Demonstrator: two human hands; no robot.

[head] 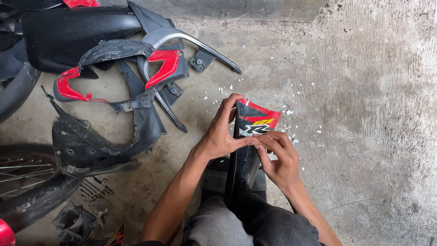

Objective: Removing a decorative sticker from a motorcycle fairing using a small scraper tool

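I hold a black motorcycle body panel upright between my knees, its upper end covered by a red, black and yellow sticker. My left hand grips the panel's top edge from the left, fingers curled over it and thumb pressed on the sticker's lower part. My right hand is at the sticker's lower right edge, fingers pinched against it beside the left thumb. Small white flakes lie scattered on the concrete floor around the panel.
A heap of black and red motorcycle fairing parts lies on the floor at upper left, with a grey grab rail. A spoked wheel and tyre sit at the lower left. Rough concrete floor spreads to the right.
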